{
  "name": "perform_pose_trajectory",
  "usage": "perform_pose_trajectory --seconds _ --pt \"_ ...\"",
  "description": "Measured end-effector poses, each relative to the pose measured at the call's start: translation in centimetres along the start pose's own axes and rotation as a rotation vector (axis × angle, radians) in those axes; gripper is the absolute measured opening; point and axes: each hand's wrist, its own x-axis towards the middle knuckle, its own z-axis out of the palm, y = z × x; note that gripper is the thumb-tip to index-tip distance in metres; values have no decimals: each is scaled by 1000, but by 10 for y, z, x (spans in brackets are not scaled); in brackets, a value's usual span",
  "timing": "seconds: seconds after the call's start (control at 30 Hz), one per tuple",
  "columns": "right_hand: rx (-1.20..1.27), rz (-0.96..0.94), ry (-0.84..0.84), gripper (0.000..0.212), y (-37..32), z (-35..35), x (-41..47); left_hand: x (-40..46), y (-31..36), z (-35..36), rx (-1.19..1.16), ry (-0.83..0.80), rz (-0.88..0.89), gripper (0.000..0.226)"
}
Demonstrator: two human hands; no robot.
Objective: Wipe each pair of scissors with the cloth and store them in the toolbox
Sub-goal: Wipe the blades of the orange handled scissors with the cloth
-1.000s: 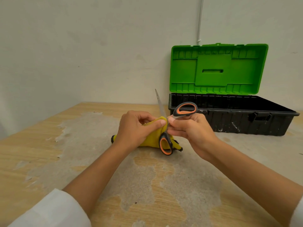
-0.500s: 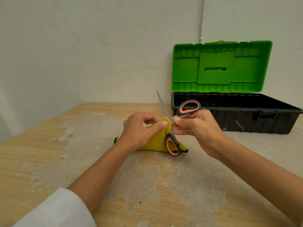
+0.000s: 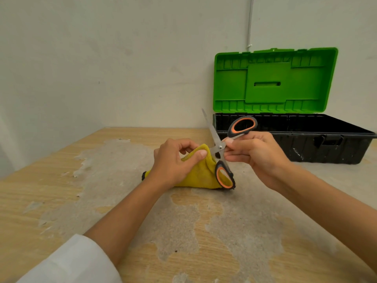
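A pair of scissors (image 3: 219, 146) with black and orange handles is spread wide, one blade pointing up. My right hand (image 3: 255, 155) pinches it near the pivot, just below the upper handle loop. My left hand (image 3: 173, 162) grips a yellow cloth (image 3: 201, 173) and presses it around the other blade, which is hidden inside the folds. The cloth's lower edge rests on the table. The toolbox (image 3: 346, 148), black with a green lid standing up, is behind my right hand; its inside is not visible.
The wooden table (image 3: 61, 190) has large worn grey patches and its left edge runs diagonally. A white wall stands close behind, with a thin cable running down above the toolbox lid (image 3: 273, 80).
My hands, the cloth and the scissors have hardly moved on the table. The cloth has slid slightly along the blade, and the view has shifted a little.
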Motion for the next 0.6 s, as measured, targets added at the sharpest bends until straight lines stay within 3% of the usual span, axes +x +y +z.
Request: perform_pose_trajectory --seconds 0.2,0.3,0.5,0.6 --pt "18 -6 62 8 -8 -10 5 1 -4 -8 173 -42 26 15" --pt "-70 -45 138 16 -17 -24 11 4 -9 -14 35 30 -24 15" --pt "-788 -66 -42 20 -30 -30 10 3 4 -15 -237 100 -135 4" --pt "-995 -144 -124 23 -31 -20 7 0 8 -12 -250 80 -131 4"
